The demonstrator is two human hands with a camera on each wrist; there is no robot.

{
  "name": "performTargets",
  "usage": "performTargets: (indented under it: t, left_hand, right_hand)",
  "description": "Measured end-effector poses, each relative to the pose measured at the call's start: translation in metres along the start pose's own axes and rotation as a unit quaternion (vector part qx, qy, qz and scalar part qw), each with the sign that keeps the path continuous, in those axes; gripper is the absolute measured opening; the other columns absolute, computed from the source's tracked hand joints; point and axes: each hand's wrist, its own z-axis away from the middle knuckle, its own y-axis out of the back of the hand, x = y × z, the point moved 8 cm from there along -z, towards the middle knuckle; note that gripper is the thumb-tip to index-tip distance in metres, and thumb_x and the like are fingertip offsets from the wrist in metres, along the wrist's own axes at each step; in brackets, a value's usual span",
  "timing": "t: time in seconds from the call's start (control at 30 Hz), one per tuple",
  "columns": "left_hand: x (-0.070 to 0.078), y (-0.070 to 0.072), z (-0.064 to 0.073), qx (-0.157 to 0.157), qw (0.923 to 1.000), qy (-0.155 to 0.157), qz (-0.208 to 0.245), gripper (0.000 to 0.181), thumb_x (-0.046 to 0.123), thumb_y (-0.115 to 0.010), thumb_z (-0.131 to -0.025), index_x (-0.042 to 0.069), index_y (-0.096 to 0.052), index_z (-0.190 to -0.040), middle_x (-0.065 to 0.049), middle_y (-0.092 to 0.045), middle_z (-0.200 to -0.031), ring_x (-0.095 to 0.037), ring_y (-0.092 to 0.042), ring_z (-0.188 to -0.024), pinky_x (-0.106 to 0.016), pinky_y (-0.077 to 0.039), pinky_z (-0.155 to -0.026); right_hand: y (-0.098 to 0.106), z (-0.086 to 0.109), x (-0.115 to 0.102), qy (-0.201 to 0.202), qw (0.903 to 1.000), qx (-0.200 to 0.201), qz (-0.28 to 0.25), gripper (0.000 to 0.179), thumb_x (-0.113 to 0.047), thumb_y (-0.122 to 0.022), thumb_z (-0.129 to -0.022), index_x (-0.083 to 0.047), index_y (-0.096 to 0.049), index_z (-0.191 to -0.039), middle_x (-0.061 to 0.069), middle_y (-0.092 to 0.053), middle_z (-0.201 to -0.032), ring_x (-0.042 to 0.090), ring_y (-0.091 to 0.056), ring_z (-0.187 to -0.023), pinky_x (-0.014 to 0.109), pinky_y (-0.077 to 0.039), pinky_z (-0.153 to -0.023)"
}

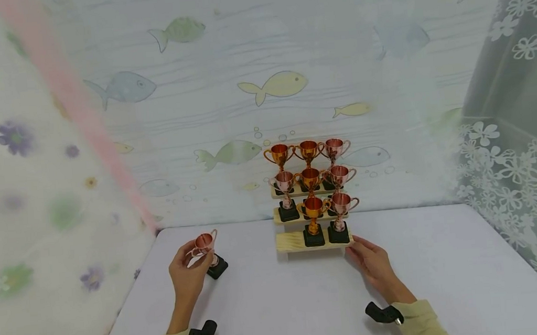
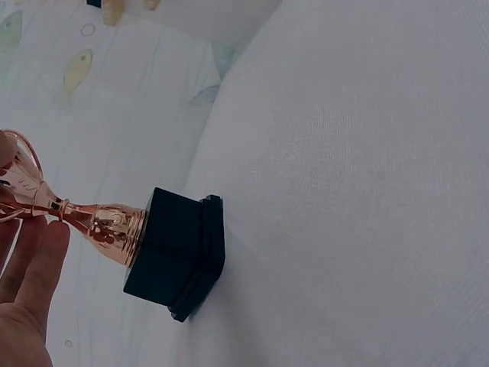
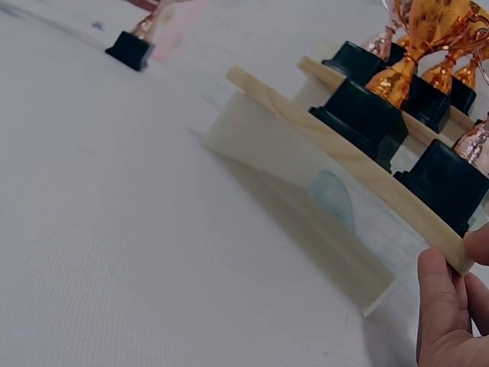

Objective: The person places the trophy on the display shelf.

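My left hand holds a small rose-gold trophy cup by its bowl, left of a tiered stand. The trophy tilts, its black base close over the white tabletop in the left wrist view. At the stand's front right corner, my right hand pinches the end of the lowest wooden board, thumb above and fingers below. On that board stand a gold trophy in the middle and a rose-gold trophy at the right; bare wood shows at its left end.
Behind, the middle tier carries a rose-gold trophy, a gold one and another rose-gold one. Two gold cups and a rose-gold cup top the stand. A fish-print curtain hangs beyond the white table.
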Motion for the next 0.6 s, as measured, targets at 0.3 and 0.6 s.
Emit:
performTargets:
  t: [0.3,0.6]
  left_hand:
    - [-0.002,-0.01,0.0,-0.03,0.9992,-0.007,0.025,0.046,-0.02,-0.078,-0.074,-0.011,-0.066,-0.118,-0.002,-0.065,-0.101,-0.007,-0.064,-0.085,-0.02,-0.061,-0.072]
    - [0.029,-0.041,0.008,-0.086,0.9953,-0.034,0.028,0.046,-0.021,-0.078,-0.073,-0.01,-0.067,-0.116,-0.01,-0.065,-0.102,-0.008,-0.063,-0.083,-0.024,-0.063,-0.071]
  right_hand:
    - [-0.002,-0.002,0.0,0.0,1.0,-0.002,0.0,0.056,-0.009,-0.049,-0.106,0.008,-0.029,-0.155,0.014,-0.05,-0.141,-0.002,-0.067,-0.096,0.02,-0.053,-0.099]
    - [-0.003,-0.002,-0.001,0.0,0.9999,-0.007,-0.012,0.055,-0.009,-0.05,-0.106,0.008,-0.029,-0.155,0.007,-0.056,-0.133,-0.001,-0.067,-0.097,0.021,-0.053,-0.1]
